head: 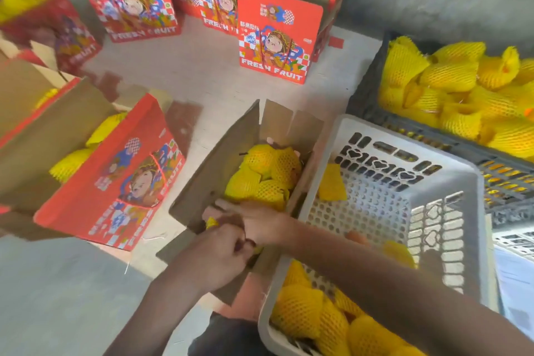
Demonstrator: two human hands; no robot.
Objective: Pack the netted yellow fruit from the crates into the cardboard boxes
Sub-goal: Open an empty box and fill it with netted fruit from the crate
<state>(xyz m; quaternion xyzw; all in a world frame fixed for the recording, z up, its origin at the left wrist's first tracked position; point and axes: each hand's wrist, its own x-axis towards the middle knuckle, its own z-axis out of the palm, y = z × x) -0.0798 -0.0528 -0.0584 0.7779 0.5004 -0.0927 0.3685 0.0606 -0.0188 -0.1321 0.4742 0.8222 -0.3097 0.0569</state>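
An open cardboard box (213, 165) stands in the middle of the floor with several netted yellow fruit (263, 176) inside. At its near end my left hand (213, 254) curls around a netted fruit (211, 222), which is mostly hidden. My right hand (260, 222) reaches across from the right and lies over the same fruit with its fingers stretched out. To the right is a white plastic crate (404, 196) with netted fruit (300, 309) at its near end. A dark crate (364, 101) behind it is piled with netted fruit (450, 87).
A red "FRESH FRUIT" box (115, 182) holding fruit stands open at the left, with more open boxes behind it. Three shut red boxes (274, 43) stand at the back. Bare concrete floor (57, 298) lies at the near left.
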